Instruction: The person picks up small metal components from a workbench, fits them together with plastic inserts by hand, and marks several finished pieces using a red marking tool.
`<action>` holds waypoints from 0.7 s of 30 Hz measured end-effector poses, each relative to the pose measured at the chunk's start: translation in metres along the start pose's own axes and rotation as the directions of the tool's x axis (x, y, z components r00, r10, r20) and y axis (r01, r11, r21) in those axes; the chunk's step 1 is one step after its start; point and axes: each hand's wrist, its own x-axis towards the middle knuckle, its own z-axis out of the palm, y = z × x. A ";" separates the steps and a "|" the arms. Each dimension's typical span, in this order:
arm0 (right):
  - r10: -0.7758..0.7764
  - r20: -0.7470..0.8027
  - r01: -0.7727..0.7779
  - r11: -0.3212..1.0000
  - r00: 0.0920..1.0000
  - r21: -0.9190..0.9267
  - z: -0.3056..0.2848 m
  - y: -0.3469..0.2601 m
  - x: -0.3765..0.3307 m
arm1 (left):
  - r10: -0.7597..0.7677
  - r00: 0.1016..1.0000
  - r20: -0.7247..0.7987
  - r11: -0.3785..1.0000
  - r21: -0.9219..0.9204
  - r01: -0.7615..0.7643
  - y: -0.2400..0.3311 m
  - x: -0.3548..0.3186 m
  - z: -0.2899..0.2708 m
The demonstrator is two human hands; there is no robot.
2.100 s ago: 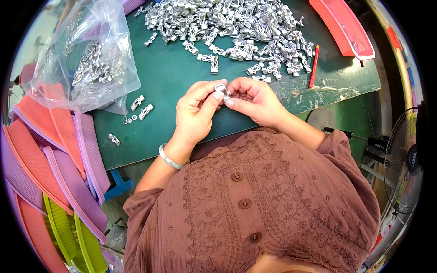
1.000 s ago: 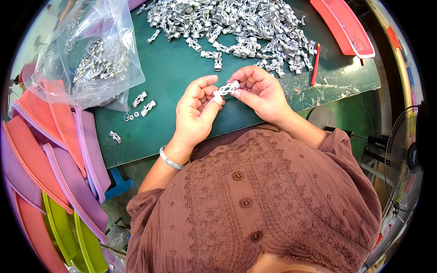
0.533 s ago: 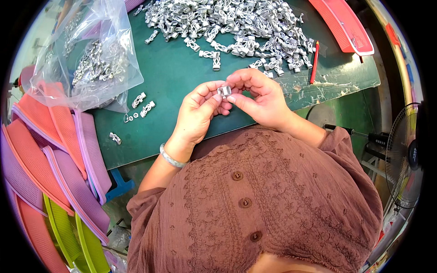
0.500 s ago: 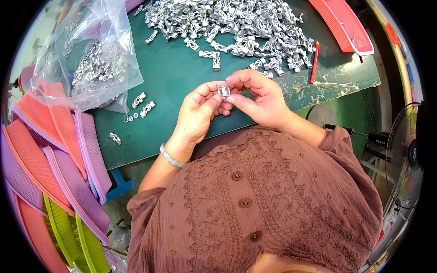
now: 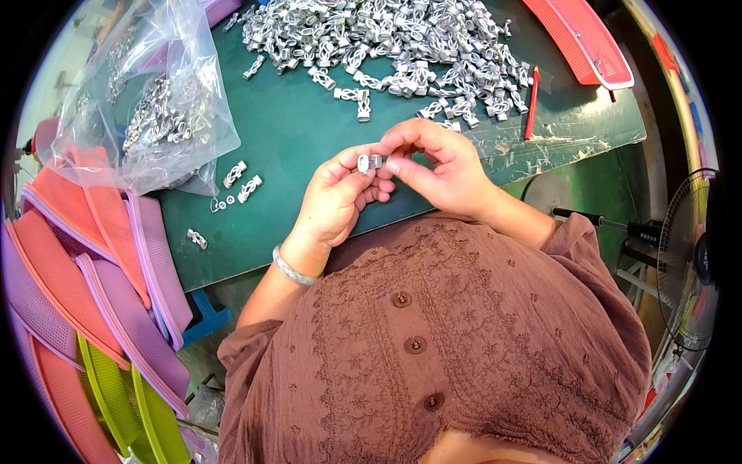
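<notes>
A person's left hand (image 5: 338,203) and right hand (image 5: 438,166) meet above a green table (image 5: 301,139), both pinching one small silver metal clip (image 5: 369,162) between fingertips; a large heap of similar clips (image 5: 394,39) lies beyond; a clear plastic bag (image 5: 154,108) sits left.

Assembly workshop: heaped metal parts (image 5: 402,35)

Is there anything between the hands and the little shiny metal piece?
No. The small silver metal clasp is pinched directly between the fingertips of the left hand and the right hand, above the green table mat. Nothing visible comes between.
</notes>
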 end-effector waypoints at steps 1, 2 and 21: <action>-0.026 -0.011 0.025 0.998 1.000 -0.059 -0.003 0.002 0.002 | -0.009 1.000 -0.012 1.000 0.004 0.009 0.001 -0.001 0.001; -0.051 -0.042 0.044 0.989 0.998 -0.143 -0.008 0.007 0.005 | -0.018 1.000 -0.022 1.000 0.009 0.019 0.003 -0.001 0.002; -0.014 0.298 0.259 0.536 0.954 -0.804 -0.003 0.031 0.048 | 0.060 0.995 -0.083 0.997 -0.032 -0.063 0.010 -0.007 -0.012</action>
